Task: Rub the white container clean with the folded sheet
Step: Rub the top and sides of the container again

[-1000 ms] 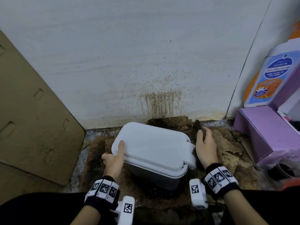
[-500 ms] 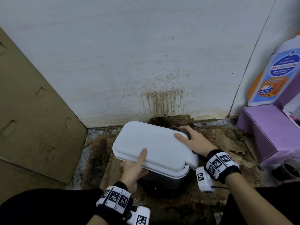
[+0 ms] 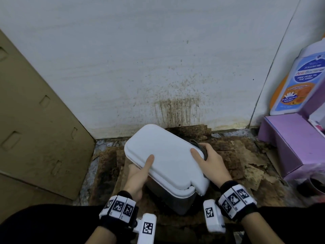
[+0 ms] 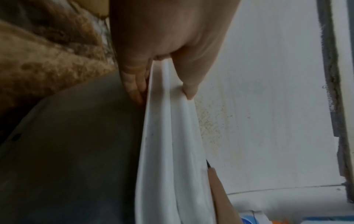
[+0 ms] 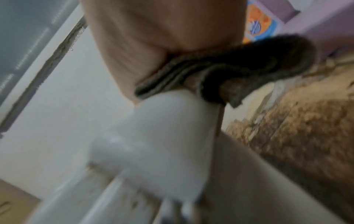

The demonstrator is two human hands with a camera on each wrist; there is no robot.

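The white container (image 3: 167, 159), a lidded box with a grey body, stands tilted on stained, torn cardboard (image 3: 246, 166) at the foot of a spattered white wall (image 3: 158, 59), its lid turned diagonally; the left hand (image 3: 139, 175) grips the lid's near-left edge, thumb flat on top and fingers curled beneath the rim, as the left wrist view shows; the right hand (image 3: 211, 162) clasps the far-right edge with its thumb on the lid, pinching a dark grey folded sheet (image 3: 199, 147) against the rim; in the right wrist view the sheet bunches in layers over the lid's edge; a brown cardboard panel (image 3: 35, 120) leans at the left; a purple box (image 3: 290, 138) and a blue-labelled bottle (image 3: 302, 80) stand at the right.
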